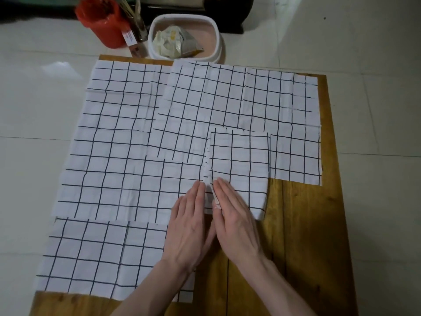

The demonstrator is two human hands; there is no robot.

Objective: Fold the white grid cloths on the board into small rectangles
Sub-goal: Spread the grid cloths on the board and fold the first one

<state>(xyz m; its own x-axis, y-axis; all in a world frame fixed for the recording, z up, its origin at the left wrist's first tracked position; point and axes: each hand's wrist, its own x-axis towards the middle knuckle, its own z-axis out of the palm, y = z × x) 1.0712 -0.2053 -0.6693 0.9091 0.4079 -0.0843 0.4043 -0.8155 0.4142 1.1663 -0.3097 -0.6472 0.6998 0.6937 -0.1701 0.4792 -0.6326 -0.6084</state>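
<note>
While several white cloths with black grid lines lie spread flat across the brown wooden board, a smaller folded white grid rectangle sits near the board's middle, overlapping the others. Both hands lie flat side by side at its near left corner, fingers straight and together. The right hand presses on the folded piece itself, over its left edge; the left hand rests just beside that edge on the neighbouring cloth
</note>
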